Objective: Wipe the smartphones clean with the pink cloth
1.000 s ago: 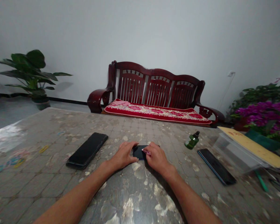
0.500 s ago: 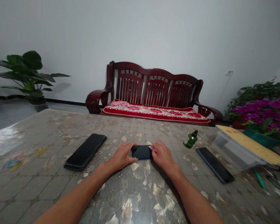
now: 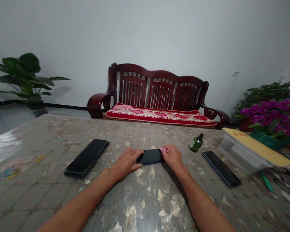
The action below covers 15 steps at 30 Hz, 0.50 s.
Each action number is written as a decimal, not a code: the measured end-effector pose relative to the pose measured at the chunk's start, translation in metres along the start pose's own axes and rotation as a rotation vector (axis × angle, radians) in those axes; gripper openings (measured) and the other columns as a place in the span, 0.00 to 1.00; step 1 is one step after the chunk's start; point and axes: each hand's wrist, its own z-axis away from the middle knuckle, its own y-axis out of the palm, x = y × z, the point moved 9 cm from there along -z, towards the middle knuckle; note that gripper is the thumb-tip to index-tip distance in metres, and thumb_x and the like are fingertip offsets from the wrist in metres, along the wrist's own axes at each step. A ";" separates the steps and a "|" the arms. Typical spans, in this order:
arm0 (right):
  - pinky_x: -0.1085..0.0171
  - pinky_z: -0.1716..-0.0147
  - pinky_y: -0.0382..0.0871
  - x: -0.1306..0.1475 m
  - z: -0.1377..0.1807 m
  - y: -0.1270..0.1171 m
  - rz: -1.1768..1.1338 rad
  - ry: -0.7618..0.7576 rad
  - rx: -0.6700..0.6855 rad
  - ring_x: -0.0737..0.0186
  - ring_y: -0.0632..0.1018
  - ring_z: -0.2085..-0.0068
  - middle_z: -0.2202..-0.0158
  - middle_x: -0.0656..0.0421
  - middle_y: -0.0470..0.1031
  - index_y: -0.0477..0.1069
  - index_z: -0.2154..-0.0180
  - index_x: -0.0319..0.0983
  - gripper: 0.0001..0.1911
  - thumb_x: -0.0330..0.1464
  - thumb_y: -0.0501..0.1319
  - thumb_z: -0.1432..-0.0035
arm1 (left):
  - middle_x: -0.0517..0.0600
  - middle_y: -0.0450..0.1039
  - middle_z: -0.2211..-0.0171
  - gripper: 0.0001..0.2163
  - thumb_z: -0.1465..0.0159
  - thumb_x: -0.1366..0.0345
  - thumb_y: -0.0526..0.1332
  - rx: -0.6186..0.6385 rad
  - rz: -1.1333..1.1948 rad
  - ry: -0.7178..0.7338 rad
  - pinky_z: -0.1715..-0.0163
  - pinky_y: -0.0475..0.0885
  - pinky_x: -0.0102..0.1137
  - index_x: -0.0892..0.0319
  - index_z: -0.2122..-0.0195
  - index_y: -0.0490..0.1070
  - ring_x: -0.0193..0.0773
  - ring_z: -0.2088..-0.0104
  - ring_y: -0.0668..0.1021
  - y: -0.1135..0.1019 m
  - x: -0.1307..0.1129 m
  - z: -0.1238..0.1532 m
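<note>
A dark smartphone (image 3: 150,156) lies screen up on the table in front of me. My left hand (image 3: 127,161) grips its left end, fingers along the far edge and thumb at the near corner. In my right hand (image 3: 172,158) is a small pink cloth (image 3: 163,149), pinched at the phone's far right corner; most of the cloth is hidden by the fingers. Another black phone (image 3: 87,158) rests to the left of my left hand. To the right lie a small green bottle (image 3: 196,143) with a black top and a further dark phone (image 3: 221,169).
A clear plastic box (image 3: 240,154) with a yellow sheet (image 3: 258,146) on top stands at the right, beside purple flowers (image 3: 277,112). Coloured rubber bands (image 3: 13,172) lie at the left. Behind the table (image 3: 125,196) is a wooden bench (image 3: 157,87).
My right hand has moved right with the pink cloth, from over the screen to the phone's right end. More of the screen shows. My left hand keeps its hold.
</note>
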 end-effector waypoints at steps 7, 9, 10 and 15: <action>0.68 0.68 0.58 -0.006 -0.004 0.000 -0.107 0.030 -0.018 0.62 0.77 0.62 0.61 0.57 0.80 0.81 0.61 0.43 0.13 0.37 0.57 0.36 | 0.53 0.72 0.46 0.19 0.33 0.62 0.62 0.026 -0.166 0.069 0.46 0.64 0.41 0.55 0.43 0.64 0.48 0.51 0.73 0.004 -0.009 -0.002; 0.68 0.67 0.59 -0.008 -0.005 0.000 -0.134 0.036 -0.024 0.61 0.77 0.61 0.60 0.57 0.80 0.81 0.60 0.43 0.13 0.37 0.57 0.37 | 0.52 0.73 0.48 0.17 0.33 0.62 0.61 0.028 -0.190 0.075 0.46 0.64 0.41 0.55 0.43 0.65 0.47 0.51 0.73 0.005 -0.010 -0.002; 0.68 0.67 0.59 -0.009 -0.005 0.000 -0.148 0.041 -0.027 0.61 0.77 0.60 0.60 0.57 0.80 0.81 0.60 0.43 0.13 0.37 0.57 0.37 | 0.52 0.74 0.49 0.17 0.32 0.62 0.61 0.028 -0.196 0.077 0.46 0.64 0.40 0.55 0.43 0.65 0.47 0.51 0.73 0.005 -0.011 -0.003; 0.68 0.68 0.59 -0.014 -0.008 -0.001 -0.200 0.072 -0.031 0.61 0.78 0.61 0.61 0.57 0.81 0.81 0.61 0.43 0.13 0.38 0.58 0.39 | 0.52 0.76 0.53 0.14 0.32 0.63 0.59 0.030 -0.205 0.073 0.46 0.64 0.39 0.57 0.45 0.67 0.45 0.52 0.75 0.006 -0.015 -0.003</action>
